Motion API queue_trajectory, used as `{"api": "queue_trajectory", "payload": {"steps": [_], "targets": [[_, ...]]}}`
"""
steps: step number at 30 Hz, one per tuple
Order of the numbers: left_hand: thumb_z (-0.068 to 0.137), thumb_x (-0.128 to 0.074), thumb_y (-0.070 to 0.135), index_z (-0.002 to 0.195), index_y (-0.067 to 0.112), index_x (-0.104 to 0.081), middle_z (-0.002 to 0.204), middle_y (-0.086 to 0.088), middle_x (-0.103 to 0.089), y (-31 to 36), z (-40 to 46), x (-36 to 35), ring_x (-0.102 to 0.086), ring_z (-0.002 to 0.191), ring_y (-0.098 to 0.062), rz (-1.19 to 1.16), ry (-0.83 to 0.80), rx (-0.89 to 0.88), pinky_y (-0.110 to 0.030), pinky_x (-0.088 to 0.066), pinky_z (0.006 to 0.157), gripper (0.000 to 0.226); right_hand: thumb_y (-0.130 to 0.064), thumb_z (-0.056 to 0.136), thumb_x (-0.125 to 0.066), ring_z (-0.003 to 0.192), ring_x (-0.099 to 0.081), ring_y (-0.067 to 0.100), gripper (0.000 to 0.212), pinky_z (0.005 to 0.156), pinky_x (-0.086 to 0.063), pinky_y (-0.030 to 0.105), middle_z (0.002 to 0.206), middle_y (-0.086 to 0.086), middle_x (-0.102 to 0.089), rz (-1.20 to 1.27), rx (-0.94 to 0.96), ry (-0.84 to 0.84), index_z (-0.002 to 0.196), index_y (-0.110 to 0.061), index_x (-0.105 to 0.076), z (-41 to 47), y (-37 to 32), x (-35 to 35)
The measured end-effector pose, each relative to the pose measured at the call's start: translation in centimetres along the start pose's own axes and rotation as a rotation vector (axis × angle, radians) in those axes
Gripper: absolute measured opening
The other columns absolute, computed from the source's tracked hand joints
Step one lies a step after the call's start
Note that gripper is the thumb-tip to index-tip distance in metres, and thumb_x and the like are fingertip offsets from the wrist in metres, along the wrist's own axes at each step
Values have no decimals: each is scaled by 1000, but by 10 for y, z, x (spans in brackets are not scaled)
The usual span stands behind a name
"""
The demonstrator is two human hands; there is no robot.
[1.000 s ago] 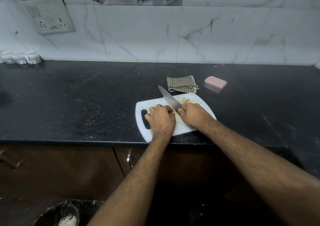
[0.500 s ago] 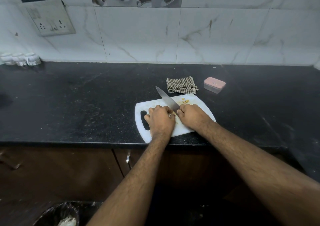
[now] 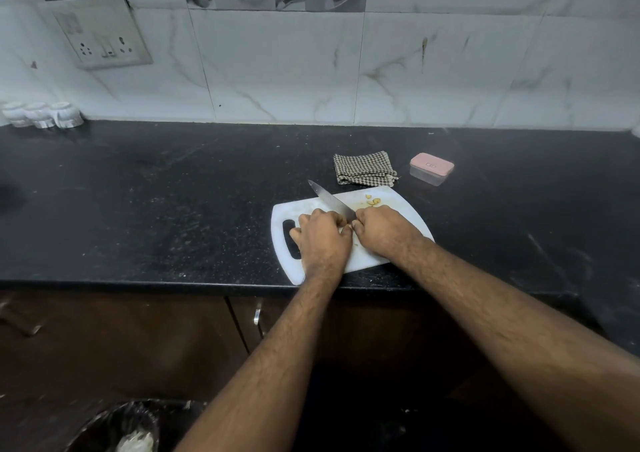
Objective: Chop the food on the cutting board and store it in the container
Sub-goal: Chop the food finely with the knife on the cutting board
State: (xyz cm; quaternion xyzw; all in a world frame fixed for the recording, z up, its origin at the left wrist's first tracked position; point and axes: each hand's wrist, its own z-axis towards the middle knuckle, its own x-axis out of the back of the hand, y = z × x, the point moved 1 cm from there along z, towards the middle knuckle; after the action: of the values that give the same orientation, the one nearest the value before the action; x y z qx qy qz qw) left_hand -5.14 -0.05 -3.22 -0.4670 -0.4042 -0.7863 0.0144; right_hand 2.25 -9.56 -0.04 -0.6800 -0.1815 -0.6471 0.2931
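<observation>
A white cutting board (image 3: 289,209) lies at the front edge of the black counter. My right hand (image 3: 384,230) grips the handle of a knife (image 3: 330,200), whose blade points up and to the left across the board. My left hand (image 3: 322,237) sits curled on the board beside the blade, knuckles touching it, pressing on a food piece that is almost fully hidden beneath. A few yellowish chopped pieces (image 3: 373,202) lie on the far part of the board. The small clear container (image 3: 431,169) with its pink lid on stands behind the board to the right.
A folded checked cloth (image 3: 363,169) lies just behind the board. Three small white cups (image 3: 41,115) stand at the far left against the tiled wall, under a socket plate (image 3: 100,32). Below the counter are wooden cabinet doors and a lined bin (image 3: 128,427).
The knife blade has dropped a little and its tip has shifted slightly left. Both hands stay in the same spot on the board.
</observation>
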Motion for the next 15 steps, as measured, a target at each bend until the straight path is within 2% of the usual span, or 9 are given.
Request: {"api": "queue_trajectory", "payload": {"steps": [5, 10, 15], "targets": [[95, -66, 35, 108, 27, -74, 117, 6, -64, -2, 1, -1, -45, 115, -19, 3, -2, -7, -37, -23, 89, 17, -31, 106, -42, 103, -58, 27, 29, 75, -40, 32, 113, 10, -64, -14, -19, -35, 114, -13, -63, 2, -6, 2], [95, -65, 37, 107, 27, -74, 116, 7, -64, -3, 0, -2, -45, 115, -18, -3, 5, -3, -38, -24, 89, 18, -31, 106, -42, 94, -54, 23, 27, 75, -41, 32, 104, 6, -61, -13, -39, -26, 113, -15, -63, 1, -8, -1], [96, -65, 35, 106, 27, -75, 116, 5, -65, -2, -1, -1, -45, 114, -19, 2, 6, -9, -38, -24, 89, 16, -33, 105, -41, 84, -49, 19, 28, 72, -41, 33, 105, 8, -66, 25, -70, 1, 109, -15, -63, 2, -3, -5]]}}
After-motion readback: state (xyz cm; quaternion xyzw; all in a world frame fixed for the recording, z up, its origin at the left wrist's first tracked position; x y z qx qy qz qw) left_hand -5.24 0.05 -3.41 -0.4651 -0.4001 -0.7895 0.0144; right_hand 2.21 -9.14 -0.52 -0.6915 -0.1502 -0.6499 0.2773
